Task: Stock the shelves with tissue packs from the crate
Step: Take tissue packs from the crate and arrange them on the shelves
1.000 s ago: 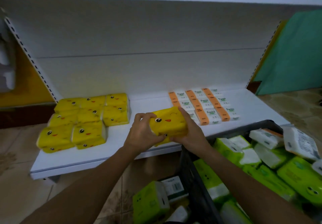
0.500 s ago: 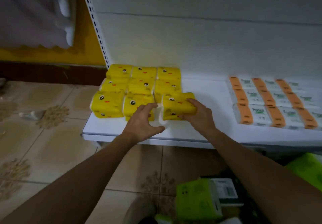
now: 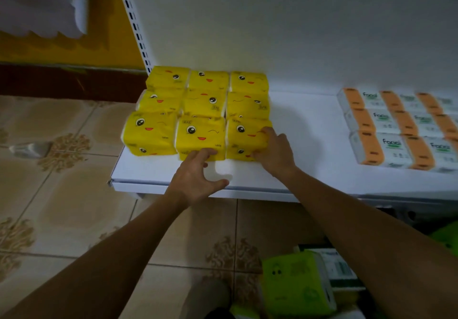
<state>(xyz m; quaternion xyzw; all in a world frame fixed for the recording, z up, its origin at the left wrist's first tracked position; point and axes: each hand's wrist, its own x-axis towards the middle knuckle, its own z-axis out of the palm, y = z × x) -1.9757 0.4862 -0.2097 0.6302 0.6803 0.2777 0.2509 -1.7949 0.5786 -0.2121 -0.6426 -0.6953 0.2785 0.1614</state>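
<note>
Yellow tissue packs with cartoon faces stand in a three-by-three block at the left end of the white shelf point(image 3: 309, 145). The front right yellow pack point(image 3: 244, 137) sits on the shelf, flush against the front middle pack point(image 3: 200, 136). My right hand point(image 3: 273, 151) grips its right side, thumb at its lower front and fingers over its top edge. My left hand point(image 3: 198, 178) is spread open, fingertips touching the lower front of the middle pack, holding nothing. The crate is mostly out of view at the lower right.
Orange-and-white tissue packs point(image 3: 399, 127) lie in rows on the right part of the shelf. A green tissue pack point(image 3: 296, 286) and a white one point(image 3: 338, 265) lie below at the lower right. Patterned floor tiles point(image 3: 62, 194) spread to the left. A slotted shelf upright point(image 3: 135, 21) rises behind.
The yellow pack was carried left from in front of the crate and set down at the front right of the yellow block. My left hand let go of it and opened.
</note>
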